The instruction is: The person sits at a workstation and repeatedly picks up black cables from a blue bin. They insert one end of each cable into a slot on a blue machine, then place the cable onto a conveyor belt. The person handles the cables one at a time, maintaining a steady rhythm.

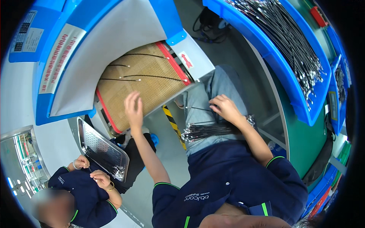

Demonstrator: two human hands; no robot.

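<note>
My left hand (134, 111) hovers at the near edge of a tan mesh conveyor belt (138, 91), fingers stretched out and nothing visible in them. Several thin black cables with shiny ends lie across the belt, among them one black cable (159, 77) toward its right side. Over my thigh, my right hand (227, 109) pinches a single black cable (199, 109), whose pale tip points left. Below that hand, a bundle of black cables (213, 131) rests across my lap, partly covered by my right forearm.
The belt runs out of a blue and white machine (114, 34) with red side rails. At right, a blue bin (281, 72) full of black cables stands on a green-topped table (323, 152). A co-worker (83, 190) sits lower left, handling cables beside a perforated metal tray (100, 142).
</note>
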